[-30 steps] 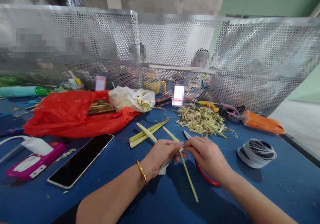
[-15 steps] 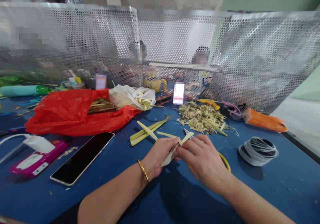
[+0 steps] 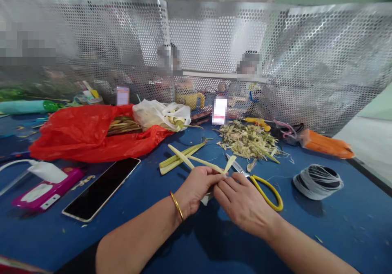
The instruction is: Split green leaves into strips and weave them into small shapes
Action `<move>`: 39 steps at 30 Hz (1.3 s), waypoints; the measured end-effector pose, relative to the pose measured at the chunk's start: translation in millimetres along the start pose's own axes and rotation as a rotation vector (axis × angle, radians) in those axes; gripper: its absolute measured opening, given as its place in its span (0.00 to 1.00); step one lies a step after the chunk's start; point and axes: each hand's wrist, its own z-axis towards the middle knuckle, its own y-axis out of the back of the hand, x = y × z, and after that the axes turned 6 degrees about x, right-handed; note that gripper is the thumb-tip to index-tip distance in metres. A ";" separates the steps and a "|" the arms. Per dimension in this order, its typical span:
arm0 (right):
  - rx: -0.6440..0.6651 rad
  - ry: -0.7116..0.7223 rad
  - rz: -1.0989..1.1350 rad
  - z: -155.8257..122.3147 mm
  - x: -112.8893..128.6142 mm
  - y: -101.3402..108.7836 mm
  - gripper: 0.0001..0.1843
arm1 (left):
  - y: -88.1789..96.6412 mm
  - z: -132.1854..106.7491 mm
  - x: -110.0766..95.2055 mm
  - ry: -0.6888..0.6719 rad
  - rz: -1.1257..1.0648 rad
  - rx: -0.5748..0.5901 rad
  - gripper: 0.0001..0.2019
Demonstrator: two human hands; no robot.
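Two hands meet at frame center, just above the worktop (image 3: 147, 225). Left hand (image 3: 196, 189): grip pinching a pale leaf strip (image 3: 206, 162) between thumb and fingers, probably to lock the fold. Right hand (image 3: 240, 200): fingers curled in against the same spot, thumb hidden, so can't tell if that grip pinches or just steadies. Close spacing likely keeps the joint from springing open.

Strip: flat, narrow, yellow-green going cream. One leg runs toward upper left, a short tab sticks up toward upper right, V at the fingertips. One piece bent or two crossed, can't tell. Pale bit (image 3: 206, 199) shows under the left hand.

Scissors (image 3: 279, 200) with yellow handle lie just beside the right hand, presumably for easy reach. Leaf lengths (image 3: 165, 168) lie left of center, handy to the left hand. Shredded pile (image 3: 246, 139) sits upper right of center, likely parked clear of the hands. Thread spool (image 3: 317, 186) stands at right.
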 end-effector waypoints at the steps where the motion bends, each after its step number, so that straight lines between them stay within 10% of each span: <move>1: -0.017 0.003 0.000 -0.4 0.0 -0.4 0.17 | -0.3 0.2 0.5 -0.001 -0.005 -0.006 0.12; 13: -0.108 0.055 0.100 -1.8 -1.3 0.9 0.17 | -0.8 0.8 3.9 -0.044 -0.067 0.015 0.12; 18: -0.182 -0.332 0.239 -2.7 -9.3 9.7 0.11 | 7.1 1.1 -8.0 -0.107 -0.037 0.047 0.11; 22: 0.122 -0.560 0.298 -4.8 -15.9 10.8 0.11 | 9.5 1.5 -12.6 -0.080 0.002 0.014 0.11; 30: 0.375 -0.437 0.306 -6.8 -23.7 16.0 0.12 | 2.0 6.5 -1.6 -0.148 0.222 -0.179 0.06; 35: 0.074 -0.612 0.503 -7.9 -30.6 21.3 0.11 | -7.2 -5.0 2.0 -0.117 0.417 0.023 0.05; 39: 0.119 -0.752 0.944 -2.9 -23.8 7.2 0.12 | -14.6 -10.4 10.7 -0.080 0.566 0.216 0.09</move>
